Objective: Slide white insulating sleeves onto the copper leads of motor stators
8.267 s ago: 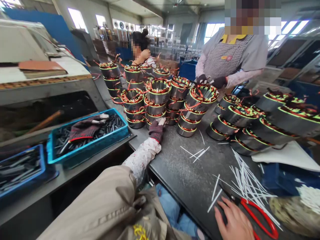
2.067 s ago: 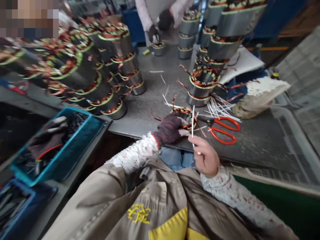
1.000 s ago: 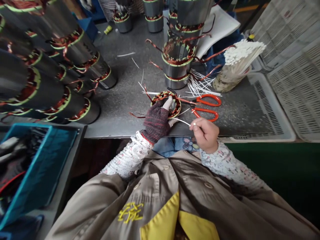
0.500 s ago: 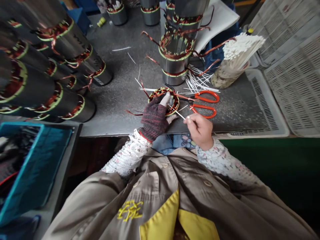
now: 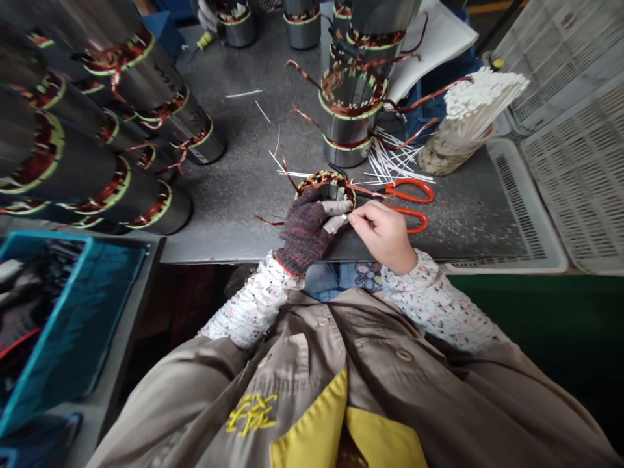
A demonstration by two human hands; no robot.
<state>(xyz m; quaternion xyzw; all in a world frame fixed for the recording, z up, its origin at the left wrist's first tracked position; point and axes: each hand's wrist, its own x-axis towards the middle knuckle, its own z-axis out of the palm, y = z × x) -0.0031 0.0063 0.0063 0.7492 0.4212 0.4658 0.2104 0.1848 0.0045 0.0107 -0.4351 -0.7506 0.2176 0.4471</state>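
Observation:
My left hand (image 5: 309, 229), in a dark knitted glove with pale-covered fingertips, grips the near side of a motor stator (image 5: 319, 178) with copper windings and a yellow-green insulated rim. My right hand (image 5: 383, 235) is bare and closed in a pinch at the stator's right edge, close to the left fingertips. A white end shows at its fingertips; most of the thin white strip is hidden. Orange-handled scissors (image 5: 412, 190) lie just behind the right hand, blades partly covered. Several loose white strips (image 5: 390, 159) lie beyond them.
A wound stator (image 5: 348, 133) stands behind, its copper leads sticking out. Stacked stators (image 5: 173, 211) fill the left side. At right are a container of white sticks (image 5: 453, 146) and a white plastic basket (image 5: 529, 214). A co-worker's gloved hand (image 5: 208, 14) shows at the far edge.
My right hand has moved left and up to the stator's rim, and the white strip it pinches now shows far less. My left fingers have shifted toward the rim's right side.

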